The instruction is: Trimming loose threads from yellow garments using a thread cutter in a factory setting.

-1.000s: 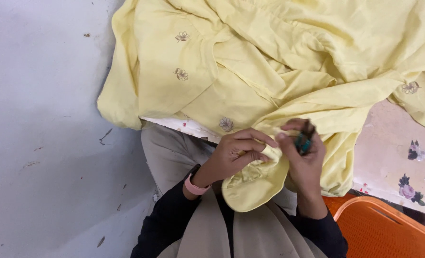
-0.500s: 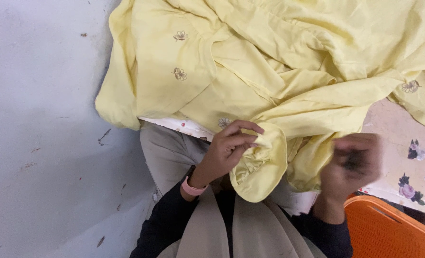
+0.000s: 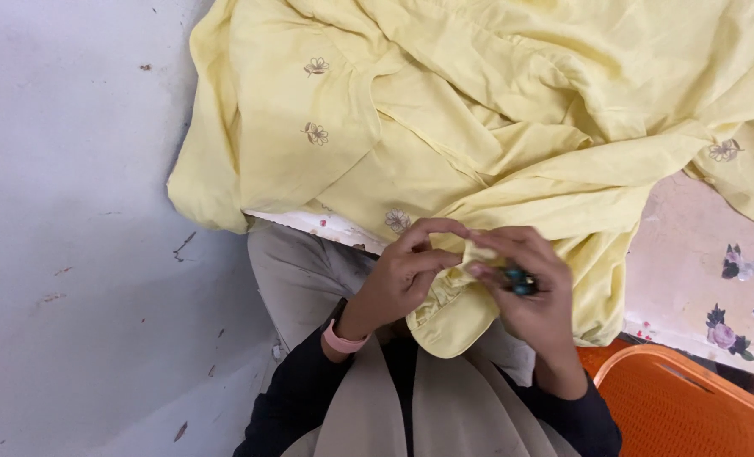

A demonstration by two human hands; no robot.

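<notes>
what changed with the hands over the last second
The right hand, which half a second ago had swung out to the right away from the cloth, has come back to the folded edge of the yellow garment, the small dark tool in its fingers as before. The left hand kept pinching that edge throughout. The orange basket and the floral table cover did not move.

My two hands meet close together in front of my chest, both forearms in dark sleeves angling up from below. My left hand (image 3: pixel 406 275) curls its fingers inward, thumb and fingertips pinched together (a pink band circles that wrist). My right hand (image 3: pixel 525 288) faces it, fingers bent in a closed grip, fingertips nearly touching the left's.
</notes>
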